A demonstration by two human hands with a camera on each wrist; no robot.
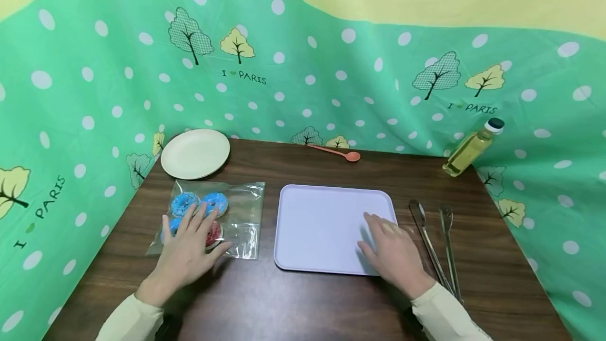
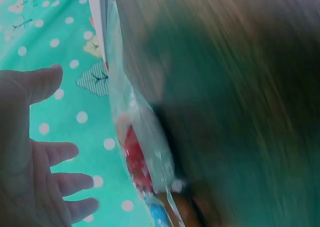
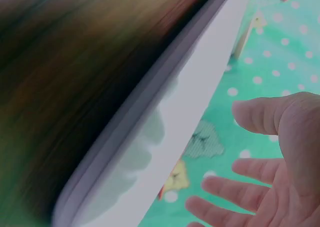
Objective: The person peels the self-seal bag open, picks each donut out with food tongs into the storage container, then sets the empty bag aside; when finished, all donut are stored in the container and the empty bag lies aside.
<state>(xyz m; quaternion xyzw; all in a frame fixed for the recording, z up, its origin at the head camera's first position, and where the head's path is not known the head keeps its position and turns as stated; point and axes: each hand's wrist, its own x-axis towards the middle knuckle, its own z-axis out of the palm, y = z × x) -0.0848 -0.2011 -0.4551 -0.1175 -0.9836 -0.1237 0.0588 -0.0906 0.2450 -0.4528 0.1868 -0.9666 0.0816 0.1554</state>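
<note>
left hand (image 1: 185, 246) hovers over bag (image 1: 243, 225), fingers spread, gripping nothing. bag lies on table (image 1: 265, 304), left of tray (image 1: 322, 230); blue donuts (image 1: 222, 204) and red donut (image 1: 215, 233) inside, partly behind the hand. right hand (image 1: 396, 254) hovers above tray's right side, fingers extended, nothing gripped. tongs (image 1: 452, 257) right of tray, near right hand. plate (image 1: 195, 154) beyond bag, spoon (image 1: 351, 156) beyond tray, bottle (image 1: 468, 154) at far right corner.

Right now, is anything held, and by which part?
Nothing held: left hand hovers over the donut bag, right hand over the tray.
</note>
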